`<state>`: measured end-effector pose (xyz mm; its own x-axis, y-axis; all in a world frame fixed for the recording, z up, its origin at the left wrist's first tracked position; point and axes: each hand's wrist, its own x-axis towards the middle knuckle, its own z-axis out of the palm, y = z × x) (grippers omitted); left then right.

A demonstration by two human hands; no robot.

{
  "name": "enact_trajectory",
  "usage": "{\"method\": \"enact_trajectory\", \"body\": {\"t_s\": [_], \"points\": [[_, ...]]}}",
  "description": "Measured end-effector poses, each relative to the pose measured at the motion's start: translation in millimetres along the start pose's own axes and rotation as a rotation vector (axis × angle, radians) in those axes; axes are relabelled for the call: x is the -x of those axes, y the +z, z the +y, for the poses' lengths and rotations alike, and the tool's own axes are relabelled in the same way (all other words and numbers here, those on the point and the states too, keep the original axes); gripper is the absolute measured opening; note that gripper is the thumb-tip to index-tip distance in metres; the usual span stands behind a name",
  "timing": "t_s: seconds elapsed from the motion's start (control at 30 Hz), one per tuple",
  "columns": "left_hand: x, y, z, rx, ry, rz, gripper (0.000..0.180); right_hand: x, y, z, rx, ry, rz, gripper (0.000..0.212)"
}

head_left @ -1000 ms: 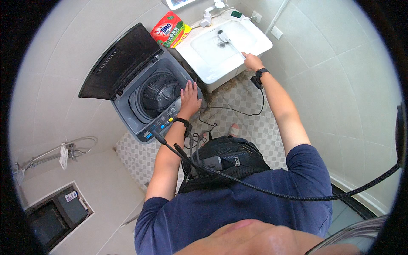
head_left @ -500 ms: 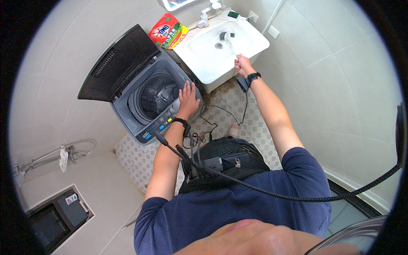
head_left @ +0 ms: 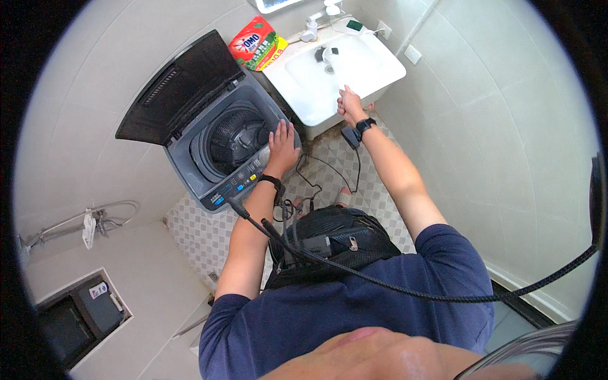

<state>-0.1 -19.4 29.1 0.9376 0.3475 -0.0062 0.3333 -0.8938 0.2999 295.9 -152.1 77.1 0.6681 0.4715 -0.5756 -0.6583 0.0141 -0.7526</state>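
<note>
My left hand point(head_left: 283, 149) lies flat, fingers stretched, on the front right corner of a dark grey top-loading washing machine point(head_left: 180, 166), beside its control panel. The machine's black lid point(head_left: 178, 92) stands raised, and no laundry shows in its drum point(head_left: 235, 138). At the front edge of a white washbasin point(head_left: 305, 104), my right hand point(head_left: 351, 106) is closed round the end of a pale long-handled tool point(head_left: 337, 68). The tool reaches over the bowl, near a dark piece point(head_left: 320, 54) by the drain; its exact kind is unclear.
A red and green detergent bag point(head_left: 256, 45) stands between lid and basin. Behind the bowl are a white faucet point(head_left: 310, 28) and a dark green object point(head_left: 354, 25). A black cable point(head_left: 329, 159) trails below my right wrist. Tiled walls stand close on both sides.
My right hand has shifted left along the basin's front with the pale tool, whose far end has also swung left. My left hand stays on the machine. The view has shifted slightly.
</note>
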Motion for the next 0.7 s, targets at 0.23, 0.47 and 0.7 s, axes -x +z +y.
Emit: {"method": "enact_trajectory", "body": {"t_s": [0.23,0.47,0.7], "points": [[1.8,-2.3,1.0,-0.006,-0.013,-0.023,0.103,-34.6,11.5,-19.2,-0.084,-0.167,0.078,0.075],[-0.3,-2.4,3.6,-0.031,-0.026,-0.012,0.1,-35.6,3.7,-34.6,0.002,-0.131,-0.001,0.083],[-0.5,-11.0,8.6,-0.029,-0.041,-0.059,0.1,9.4,-19.7,-4.1,0.135,-0.003,-0.155,0.08]]}}
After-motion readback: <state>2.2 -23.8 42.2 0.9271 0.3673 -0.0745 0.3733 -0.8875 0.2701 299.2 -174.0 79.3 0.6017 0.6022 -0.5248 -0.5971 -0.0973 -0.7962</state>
